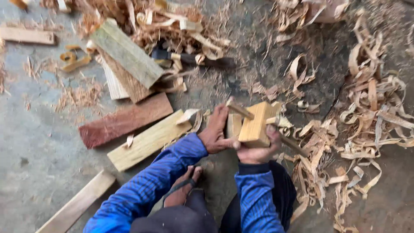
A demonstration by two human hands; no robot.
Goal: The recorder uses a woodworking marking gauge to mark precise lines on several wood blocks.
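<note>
Pale wood fills the middle of the view: a wooden hand plane [255, 125] sits between both hands on the concrete floor [39, 142], over a narrow strip of wood [234, 125] that shows just left of its body; the left hand [217, 131] has its fingers curled shut around the plane's cross handle [239, 110], and the right hand [258, 150] cups the near end of the block, fingers wrapped closed on it; a bare foot [183, 188] rests below the wrists, close to the work; judged from this grip, the planing stroke itself is in hand, and the next push likely calls for even downward pressure from both hands and a straight line along the strip; curled shavings [366, 112] lie heaped to the right of the fingers; loose boards [142, 142] lie to their left, with a dark-handled tool [189, 58] beyond them among more shavings.
</note>
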